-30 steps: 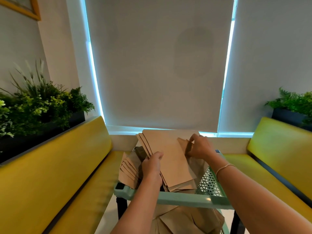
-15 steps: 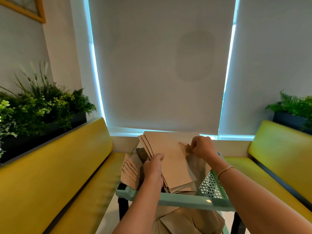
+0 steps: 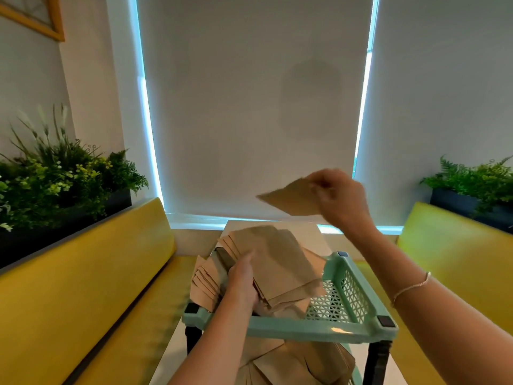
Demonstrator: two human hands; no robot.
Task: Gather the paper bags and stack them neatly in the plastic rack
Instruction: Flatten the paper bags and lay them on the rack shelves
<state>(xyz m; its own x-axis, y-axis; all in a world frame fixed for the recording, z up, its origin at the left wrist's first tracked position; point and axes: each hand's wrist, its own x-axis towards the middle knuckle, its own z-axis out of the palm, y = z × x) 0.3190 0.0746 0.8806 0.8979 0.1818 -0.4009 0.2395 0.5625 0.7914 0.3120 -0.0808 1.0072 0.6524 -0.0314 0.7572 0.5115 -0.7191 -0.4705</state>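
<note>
A mint-green plastic rack (image 3: pixel 302 330) stands on a white table straight ahead. In its top tray lies a thick, slightly fanned stack of brown paper bags (image 3: pixel 280 270). My left hand (image 3: pixel 243 284) grips the stack at its near left edge. My right hand (image 3: pixel 340 197) is raised well above the tray and pinches one single paper bag (image 3: pixel 291 200) by its corner; that bag hangs flat in the air. More brown bags (image 3: pixel 299 362) lie loosely on the rack's lower shelf, and several more (image 3: pixel 204 282) spill over the tray's left side.
Yellow cushioned benches run along both sides, the left bench (image 3: pixel 91 279) and the right bench (image 3: pixel 455 262). Planters with green foliage (image 3: pixel 61 179) sit behind each backrest. Drawn grey blinds (image 3: pixel 249 107) fill the wall ahead.
My right hand has lifted off the stack, carrying one bag up and to the right. The left hand stays clamped on the stack, which has settled flatter in the tray.
</note>
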